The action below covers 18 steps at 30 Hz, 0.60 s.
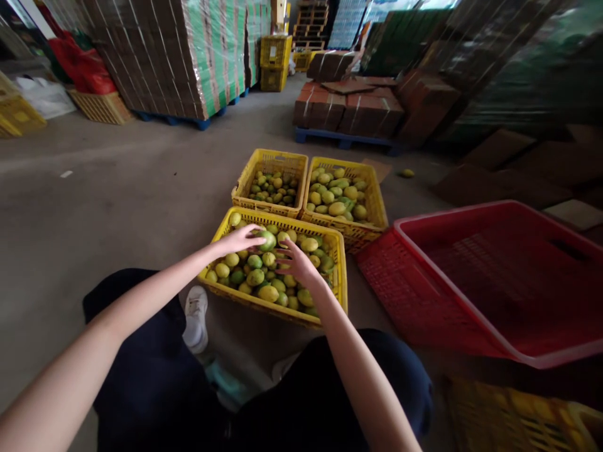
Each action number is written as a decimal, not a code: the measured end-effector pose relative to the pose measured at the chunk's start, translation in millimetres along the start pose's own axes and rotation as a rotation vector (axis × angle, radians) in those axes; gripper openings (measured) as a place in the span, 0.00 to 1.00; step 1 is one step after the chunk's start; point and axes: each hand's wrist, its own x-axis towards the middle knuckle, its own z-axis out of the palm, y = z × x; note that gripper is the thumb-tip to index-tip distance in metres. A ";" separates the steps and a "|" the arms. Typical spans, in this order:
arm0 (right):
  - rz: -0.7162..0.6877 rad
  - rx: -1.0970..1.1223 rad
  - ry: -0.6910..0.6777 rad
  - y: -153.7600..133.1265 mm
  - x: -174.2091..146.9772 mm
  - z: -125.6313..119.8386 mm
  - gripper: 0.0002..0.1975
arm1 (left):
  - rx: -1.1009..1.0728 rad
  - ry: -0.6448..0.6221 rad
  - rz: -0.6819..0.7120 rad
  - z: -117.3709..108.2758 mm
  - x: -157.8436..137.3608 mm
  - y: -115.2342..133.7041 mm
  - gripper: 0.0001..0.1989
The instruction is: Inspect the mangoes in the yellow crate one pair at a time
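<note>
My left hand (239,241) is over the near yellow crate (343,276), its thumb and fingers closed around a green lemon (267,241). To its right, my right hand (299,262) hovers over the same crate with fingers spread. Its fingertips are close to a yellow lemon (283,238); whether they touch it I cannot tell. Many lemons (268,293), green to yellow, fill this crate below both hands.
Behind stand a yellow crate with smaller fruit (245,182) and another with larger lemons (377,204). A big red crate (419,285) stands at right, above a yellow crate (509,414). One lemon (406,173) lies on the floor. Cardboard stacks (348,110) rest on pallets farther back.
</note>
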 end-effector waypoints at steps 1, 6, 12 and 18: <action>0.038 0.180 -0.062 -1.6 -1.4 2.2 0.26 | -0.095 -0.064 0.071 -3.9 -2.5 14.7 0.27; 0.152 0.858 0.116 -2.1 -6.0 -1.5 0.19 | -0.095 -0.094 0.196 -16.3 -2.6 32.7 0.25; 0.121 1.188 0.287 5.7 4.1 -30.2 0.12 | 0.460 0.069 -0.185 -6.7 17.0 -58.1 0.08; -0.030 1.143 0.233 17.6 9.7 -56.5 0.11 | 0.500 0.154 -0.292 13.2 34.1 -112.4 0.13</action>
